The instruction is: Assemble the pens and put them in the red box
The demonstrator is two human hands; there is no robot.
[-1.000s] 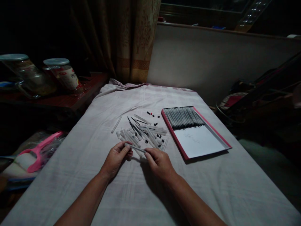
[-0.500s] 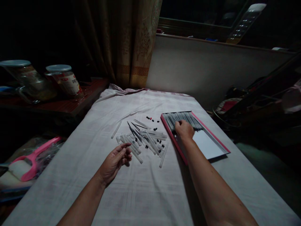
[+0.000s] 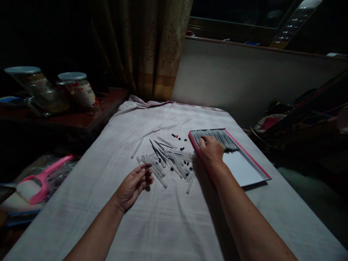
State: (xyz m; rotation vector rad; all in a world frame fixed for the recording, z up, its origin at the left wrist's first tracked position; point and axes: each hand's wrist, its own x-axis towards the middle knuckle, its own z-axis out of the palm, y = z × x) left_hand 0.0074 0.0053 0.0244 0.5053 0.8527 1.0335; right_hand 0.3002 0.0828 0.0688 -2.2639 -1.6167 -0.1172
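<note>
You've got jars (image 3: 83,95) off left, loose tubes (image 3: 178,165) by your slack, empty left hand (image 3: 133,186), and your right hand (image 3: 213,150) (can't tell its grip) blocks some clear, black-ended pens (image 3: 226,139) in the box (image 3: 248,154).

Loose, clear plastic tubes (image 3: 178,165) crossed in a pile, black-ended clear pens (image 3: 227,139) lying in a row inside a shallow, pink-edged box (image 3: 246,170)

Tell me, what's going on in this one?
A person works over a pale cloth. The right hand is at the row of slim clear tubes in a pink-edged box; whether its fingers hold one is hidden. The left hand, loosely open with nothing visible in it, is by a loose pile of tubes. Small black pieces lie around.
</note>
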